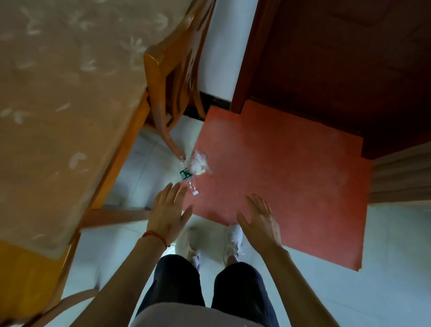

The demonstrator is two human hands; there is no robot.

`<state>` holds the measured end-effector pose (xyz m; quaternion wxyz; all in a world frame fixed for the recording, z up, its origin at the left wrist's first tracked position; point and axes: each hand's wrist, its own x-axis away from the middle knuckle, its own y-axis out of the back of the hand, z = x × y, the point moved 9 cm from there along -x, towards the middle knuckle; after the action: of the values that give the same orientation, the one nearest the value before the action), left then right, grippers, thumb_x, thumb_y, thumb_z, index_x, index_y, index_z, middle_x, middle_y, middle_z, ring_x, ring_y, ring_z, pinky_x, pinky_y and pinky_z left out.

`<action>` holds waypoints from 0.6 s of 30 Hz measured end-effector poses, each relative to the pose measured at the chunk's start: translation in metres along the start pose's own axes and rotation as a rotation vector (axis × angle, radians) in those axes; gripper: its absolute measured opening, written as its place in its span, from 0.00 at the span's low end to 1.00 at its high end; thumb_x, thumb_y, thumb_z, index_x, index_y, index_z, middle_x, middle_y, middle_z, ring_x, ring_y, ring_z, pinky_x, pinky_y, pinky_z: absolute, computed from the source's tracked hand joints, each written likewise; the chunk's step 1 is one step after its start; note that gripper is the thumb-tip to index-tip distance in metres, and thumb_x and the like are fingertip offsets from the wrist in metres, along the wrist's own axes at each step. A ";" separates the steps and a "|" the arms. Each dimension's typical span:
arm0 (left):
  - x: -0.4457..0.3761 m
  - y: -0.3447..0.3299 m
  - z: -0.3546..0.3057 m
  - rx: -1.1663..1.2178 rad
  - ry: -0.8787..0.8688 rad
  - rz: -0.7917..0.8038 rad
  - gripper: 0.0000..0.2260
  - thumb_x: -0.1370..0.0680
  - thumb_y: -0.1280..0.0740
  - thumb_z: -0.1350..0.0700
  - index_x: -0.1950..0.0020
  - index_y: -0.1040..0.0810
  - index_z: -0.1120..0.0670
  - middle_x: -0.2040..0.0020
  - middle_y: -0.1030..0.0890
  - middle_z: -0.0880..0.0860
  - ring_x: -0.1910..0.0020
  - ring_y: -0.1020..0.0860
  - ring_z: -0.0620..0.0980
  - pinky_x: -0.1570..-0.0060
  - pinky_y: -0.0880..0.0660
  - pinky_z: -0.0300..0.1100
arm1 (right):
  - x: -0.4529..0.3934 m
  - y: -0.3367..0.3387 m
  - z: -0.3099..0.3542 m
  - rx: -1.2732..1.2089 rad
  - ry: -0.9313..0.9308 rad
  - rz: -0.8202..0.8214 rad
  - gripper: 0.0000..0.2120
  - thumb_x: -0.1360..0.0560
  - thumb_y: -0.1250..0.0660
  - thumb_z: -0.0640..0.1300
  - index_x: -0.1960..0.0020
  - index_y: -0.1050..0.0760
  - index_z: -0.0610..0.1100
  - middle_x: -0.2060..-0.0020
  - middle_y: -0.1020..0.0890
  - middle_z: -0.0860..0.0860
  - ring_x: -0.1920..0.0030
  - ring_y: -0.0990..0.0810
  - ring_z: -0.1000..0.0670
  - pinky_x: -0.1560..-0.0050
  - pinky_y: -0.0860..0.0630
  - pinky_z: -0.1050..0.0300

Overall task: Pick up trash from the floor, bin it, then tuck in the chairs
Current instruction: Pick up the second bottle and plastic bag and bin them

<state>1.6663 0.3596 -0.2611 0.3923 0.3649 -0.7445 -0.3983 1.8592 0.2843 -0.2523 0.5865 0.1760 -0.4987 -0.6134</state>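
We look down on a pale tiled floor (388,291), glossy, catching soft daylight. A red mat (282,178) lies on it, its far edge running up to a dark reddish-brown wooden door (347,58) with a matching frame (247,54). Left of the frame we see a strip of white wall (223,53) with a dark skirting (211,103) at its foot. A wooden table (127,145) fills the left side, covered by a beige cloth (65,84) with a pale leaf print. At the right edge hangs something brownish and folded (409,177), too blurred to identify. Lighting is dim and even, darkest at the door
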 end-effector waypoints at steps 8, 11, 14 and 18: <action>-0.057 -0.037 0.023 0.074 0.204 -0.058 0.28 0.25 0.49 0.44 0.34 0.30 0.61 0.35 0.27 0.63 0.33 0.32 0.63 0.36 0.36 0.56 | -0.091 -0.028 -0.017 0.006 0.088 0.081 0.32 0.28 0.49 0.59 0.35 0.29 0.38 0.35 0.26 0.41 0.35 0.29 0.41 0.43 0.26 0.43; -0.076 -0.060 0.035 0.111 0.272 -0.061 0.29 0.26 0.50 0.43 0.34 0.30 0.62 0.34 0.28 0.64 0.33 0.33 0.64 0.35 0.37 0.55 | -0.119 -0.042 -0.026 0.015 0.097 0.116 0.24 0.23 0.40 0.52 0.32 0.33 0.41 0.31 0.31 0.43 0.31 0.33 0.43 0.40 0.28 0.45; -0.091 -0.079 0.048 0.127 0.304 -0.076 0.30 0.26 0.51 0.43 0.35 0.30 0.63 0.34 0.28 0.64 0.33 0.33 0.64 0.35 0.36 0.55 | -0.147 -0.060 -0.036 0.030 0.099 0.147 0.25 0.23 0.40 0.51 0.28 0.38 0.44 0.27 0.37 0.47 0.28 0.39 0.48 0.35 0.34 0.50; -0.111 -0.107 0.072 0.160 0.343 -0.107 0.31 0.27 0.52 0.42 0.33 0.32 0.62 0.32 0.30 0.63 0.32 0.35 0.63 0.34 0.38 0.55 | -0.185 -0.097 -0.042 0.029 0.124 0.164 0.25 0.23 0.40 0.51 0.28 0.39 0.45 0.27 0.37 0.48 0.28 0.40 0.49 0.33 0.37 0.52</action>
<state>1.6750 0.4326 -0.4147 0.4616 0.4963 -0.6756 -0.2902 1.8868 0.4149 -0.4186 0.6618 0.1806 -0.4829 -0.5442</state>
